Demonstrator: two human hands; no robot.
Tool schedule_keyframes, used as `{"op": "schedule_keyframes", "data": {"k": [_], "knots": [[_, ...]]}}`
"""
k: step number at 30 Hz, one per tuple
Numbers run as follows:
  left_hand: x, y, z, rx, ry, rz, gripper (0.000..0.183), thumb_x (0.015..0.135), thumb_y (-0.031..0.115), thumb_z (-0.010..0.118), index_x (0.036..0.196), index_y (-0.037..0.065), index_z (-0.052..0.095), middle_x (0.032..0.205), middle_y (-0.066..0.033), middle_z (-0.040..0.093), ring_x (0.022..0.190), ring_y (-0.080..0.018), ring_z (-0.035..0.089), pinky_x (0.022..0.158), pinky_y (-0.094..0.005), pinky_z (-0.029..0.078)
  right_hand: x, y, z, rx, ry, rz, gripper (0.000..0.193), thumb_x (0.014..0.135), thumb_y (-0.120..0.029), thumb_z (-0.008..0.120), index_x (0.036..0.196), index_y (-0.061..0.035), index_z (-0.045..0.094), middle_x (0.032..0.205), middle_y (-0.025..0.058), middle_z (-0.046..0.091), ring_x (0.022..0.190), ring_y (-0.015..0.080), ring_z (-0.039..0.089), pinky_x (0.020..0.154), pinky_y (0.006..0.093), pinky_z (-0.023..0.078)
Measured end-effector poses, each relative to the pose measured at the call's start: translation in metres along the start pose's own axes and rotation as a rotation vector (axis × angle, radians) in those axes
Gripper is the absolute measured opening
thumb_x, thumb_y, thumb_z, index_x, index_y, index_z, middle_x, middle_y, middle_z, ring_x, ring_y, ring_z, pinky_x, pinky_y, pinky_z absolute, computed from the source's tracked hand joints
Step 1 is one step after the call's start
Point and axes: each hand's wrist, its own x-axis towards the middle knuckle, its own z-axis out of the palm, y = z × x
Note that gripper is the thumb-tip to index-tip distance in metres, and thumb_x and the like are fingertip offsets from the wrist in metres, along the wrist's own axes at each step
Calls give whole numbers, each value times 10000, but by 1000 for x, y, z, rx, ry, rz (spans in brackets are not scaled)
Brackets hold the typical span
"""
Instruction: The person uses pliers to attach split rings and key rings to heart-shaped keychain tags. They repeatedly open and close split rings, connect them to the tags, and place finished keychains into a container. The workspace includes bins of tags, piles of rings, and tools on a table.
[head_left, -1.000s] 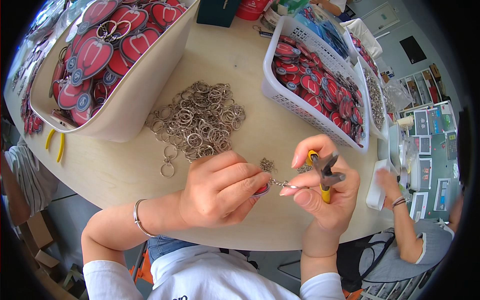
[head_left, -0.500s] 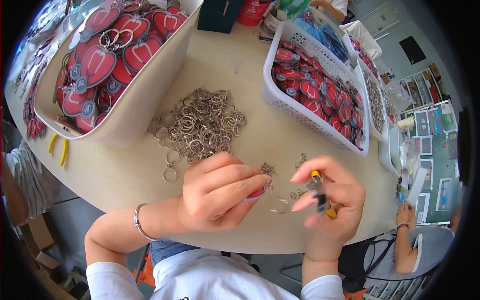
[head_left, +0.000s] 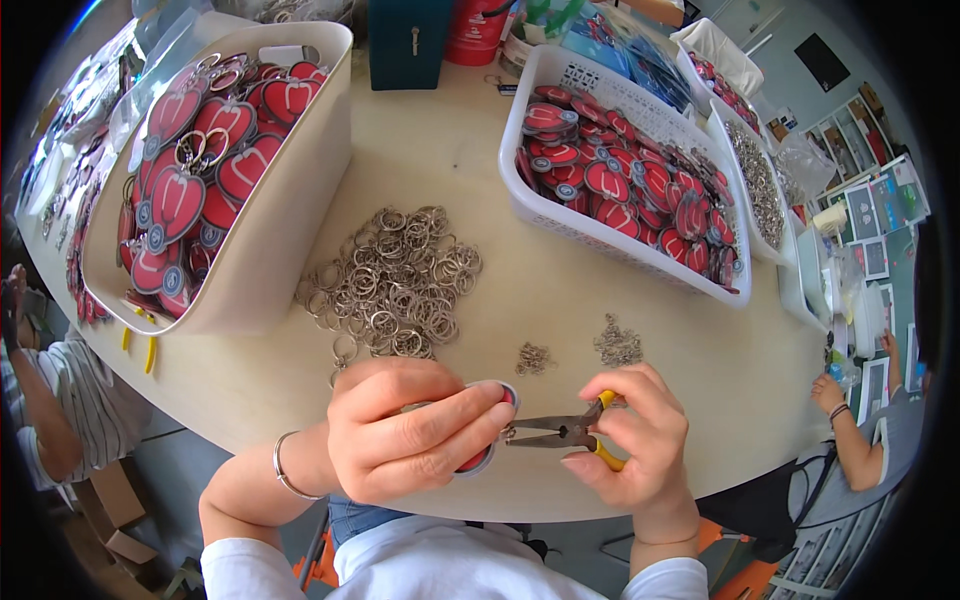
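My left hand (head_left: 415, 430) is closed round a red keychain charm (head_left: 476, 462) with a grey edge, most of it hidden by the fingers. In my right hand (head_left: 640, 440) are needle-nose pliers (head_left: 565, 432) with yellow handles, held between thumb and fingers. Their jaws point left, slightly parted, with the tips at the charm's edge beside a small metal ring that is hard to make out. Just beyond my hands lie two little piles of small metal rings (head_left: 535, 359). A larger heap of split rings with short chains (head_left: 395, 285) spreads past my left hand.
A cream bin (head_left: 290, 260) full of red charms with rings stands at the left, yellow-handled pliers (head_left: 151, 354) beside it. A white perforated basket (head_left: 620, 255) of red charms stands at the right. A dark green box (head_left: 405, 45) is at the back. Other people sit at both sides.
The pliers have swung round, so their jaws now reach the charm in my left hand. My hands have come a little lower and closer together. The view has shifted slightly.
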Motion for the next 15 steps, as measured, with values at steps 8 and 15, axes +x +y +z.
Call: {"op": "schedule_keyframes", "data": {"k": [8,15], "knots": [[1,1,4,57,36,-10,319,620,87,653,914,-20,719,924,-106,688,701,-190,589,561,-274,526,-5,-3,4,-160,64,-83,374,709,-298,790,595,-53,531,827,111,570,662,248,528,541,341,434],[2,3,2,31,23,-61,328,619,85,640,917,-26,722,909,-110,686,686,-189,592,553,-275,521,-13,-7,17,-410,204,-194,380,724,-309,774,611,-65,505,832,120,568,655,240,516,513,328,408]]}}
